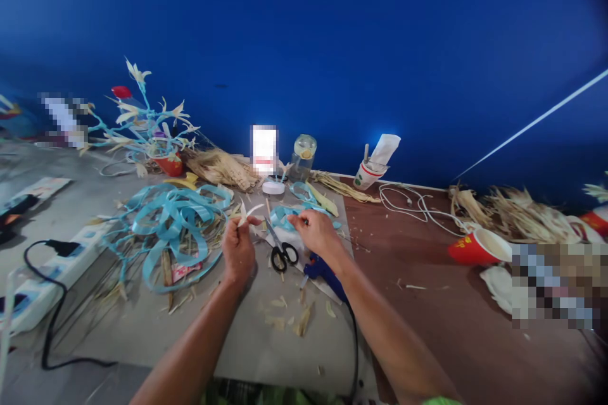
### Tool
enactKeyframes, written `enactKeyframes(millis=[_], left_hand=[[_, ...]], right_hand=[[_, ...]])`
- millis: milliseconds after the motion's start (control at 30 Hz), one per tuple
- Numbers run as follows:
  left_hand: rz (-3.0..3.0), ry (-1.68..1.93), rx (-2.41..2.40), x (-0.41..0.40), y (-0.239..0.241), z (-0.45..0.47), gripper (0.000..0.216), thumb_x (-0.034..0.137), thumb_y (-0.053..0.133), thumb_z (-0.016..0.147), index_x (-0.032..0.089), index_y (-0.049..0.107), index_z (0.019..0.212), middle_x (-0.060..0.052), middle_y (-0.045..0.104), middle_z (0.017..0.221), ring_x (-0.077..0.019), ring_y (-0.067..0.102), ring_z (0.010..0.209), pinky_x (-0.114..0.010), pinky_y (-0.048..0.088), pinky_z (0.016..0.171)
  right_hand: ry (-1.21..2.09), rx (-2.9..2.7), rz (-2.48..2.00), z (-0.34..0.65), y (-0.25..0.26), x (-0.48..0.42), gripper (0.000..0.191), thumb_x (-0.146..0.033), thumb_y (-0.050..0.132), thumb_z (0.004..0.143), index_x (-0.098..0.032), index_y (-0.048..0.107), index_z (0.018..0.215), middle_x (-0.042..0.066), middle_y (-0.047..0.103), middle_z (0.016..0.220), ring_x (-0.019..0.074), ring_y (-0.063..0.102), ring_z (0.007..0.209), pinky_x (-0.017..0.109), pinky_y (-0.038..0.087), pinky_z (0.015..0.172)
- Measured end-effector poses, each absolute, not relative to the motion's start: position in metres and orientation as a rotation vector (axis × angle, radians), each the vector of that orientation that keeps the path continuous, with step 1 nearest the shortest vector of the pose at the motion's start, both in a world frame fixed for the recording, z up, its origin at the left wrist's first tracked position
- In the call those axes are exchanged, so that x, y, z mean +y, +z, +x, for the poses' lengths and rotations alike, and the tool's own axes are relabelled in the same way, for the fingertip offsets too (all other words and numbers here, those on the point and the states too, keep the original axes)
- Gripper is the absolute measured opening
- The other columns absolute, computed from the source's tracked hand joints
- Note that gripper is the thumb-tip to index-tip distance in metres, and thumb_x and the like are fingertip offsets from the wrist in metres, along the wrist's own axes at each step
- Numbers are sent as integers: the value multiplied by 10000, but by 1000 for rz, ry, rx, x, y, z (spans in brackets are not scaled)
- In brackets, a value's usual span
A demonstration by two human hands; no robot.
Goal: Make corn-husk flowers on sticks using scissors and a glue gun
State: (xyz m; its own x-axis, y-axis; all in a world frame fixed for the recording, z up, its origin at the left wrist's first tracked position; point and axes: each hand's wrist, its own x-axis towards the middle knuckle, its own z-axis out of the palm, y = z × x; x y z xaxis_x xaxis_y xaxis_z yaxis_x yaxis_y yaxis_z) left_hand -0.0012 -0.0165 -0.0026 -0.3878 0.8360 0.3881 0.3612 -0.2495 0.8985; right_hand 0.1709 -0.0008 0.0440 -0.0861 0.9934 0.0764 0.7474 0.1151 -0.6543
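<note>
My left hand (238, 247) is closed in a pinch on a small pale husk flower (247, 211) with pointed petals, held just above the grey mat (142, 323). My right hand (316, 232) rests palm down on a loop of light blue ribbon (285, 215), its fingers curled; what they grip, if anything, is hidden. Black-handled scissors (281, 250) lie between the two hands. A blue glue gun (323, 269) lies under my right forearm, its black cord running toward me.
A big tangle of blue ribbon (173, 215) lies to the left, a white power strip (52, 272) beyond it. At the back stand a blue-stemmed flower arrangement (147, 126), dry husks (221, 168), a glass jar (303, 155) and a paper cup (368, 174). A red cup (477, 247) lies tipped on the right.
</note>
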Motion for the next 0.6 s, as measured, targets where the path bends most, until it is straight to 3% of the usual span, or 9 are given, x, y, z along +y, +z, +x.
enactKeyframes(millis=[100, 200, 267, 367, 500, 600], left_hand=[[1399, 1724, 1635, -14, -2, -4, 303, 326, 404, 898, 175, 613, 740, -33, 637, 773, -148, 549, 727, -280, 413, 721], [1343, 1751, 1643, -13, -2, -5, 289, 337, 418, 893, 175, 603, 740, -25, 629, 758, -143, 549, 725, -273, 414, 725], [1306, 1762, 1626, -12, -3, -6, 266, 351, 446, 879, 176, 596, 746, -16, 622, 749, -135, 545, 714, -264, 412, 720], [1216, 1794, 1557, -11, -5, -5, 202, 356, 505, 846, 177, 568, 775, -5, 615, 733, -128, 545, 702, -260, 413, 715], [1072, 1850, 1496, -8, -8, -5, 185, 354, 579, 786, 179, 521, 787, 4, 613, 703, -128, 560, 682, -263, 419, 696], [1005, 1881, 1454, -6, -11, -6, 198, 337, 623, 742, 180, 506, 771, 18, 594, 679, -121, 560, 654, -248, 417, 658]], right_hand=[[550, -1861, -1512, 165, 40, 1, 184, -228, 453, 831, -169, 627, 846, 55, 621, 889, 148, 557, 817, 240, 402, 760], [509, -1934, -1537, 158, 40, 2, 203, -132, 432, 788, -176, 625, 836, 45, 617, 896, 143, 555, 836, 235, 394, 777], [511, -2019, -1650, 153, 43, 3, 191, -188, 449, 812, -176, 623, 734, 42, 621, 800, 150, 558, 779, 238, 391, 734], [487, -2094, -1748, 146, 46, 6, 328, -336, 430, 878, -170, 628, 677, 59, 622, 750, 161, 562, 746, 246, 387, 699], [388, -2166, -1598, 132, 41, 20, 248, -195, 433, 868, -197, 647, 993, 70, 610, 1024, 154, 570, 863, 238, 399, 752], [321, -2392, -1506, 115, 31, 34, 257, -201, 480, 835, -203, 659, 1020, 85, 613, 997, 194, 558, 905, 272, 412, 764]])
